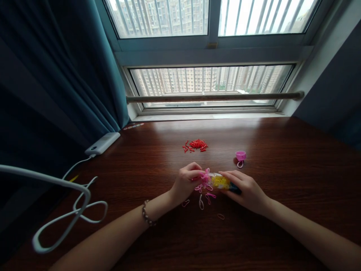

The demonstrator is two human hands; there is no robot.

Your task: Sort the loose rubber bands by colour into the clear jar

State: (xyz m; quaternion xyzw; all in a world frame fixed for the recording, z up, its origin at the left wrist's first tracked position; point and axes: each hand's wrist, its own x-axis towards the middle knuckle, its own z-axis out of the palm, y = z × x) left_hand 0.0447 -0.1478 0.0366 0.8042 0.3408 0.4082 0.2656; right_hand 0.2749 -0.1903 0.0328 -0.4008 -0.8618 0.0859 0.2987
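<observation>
My right hand (248, 188) is wrapped round a clear container (220, 181), which lies on its side. Yellow bands show in its middle and something dark blue lies toward the end under my palm. At its other end, my left hand (187, 180) pinches a bunch of pink rubber bands (205, 176). Whether these bands are partly inside the container I cannot tell. Below my hands several loose bands lie on the table, among them a pale band (201, 203) and a bright pink band (209, 196).
A small pile of red pieces (199, 144) lies on the brown table (270, 139). Farther right stands a pink cap (240, 155) with a pale loop beside it. At left are a white power strip (103, 143), a looped white cable (84, 195) and a blue curtain (93, 75).
</observation>
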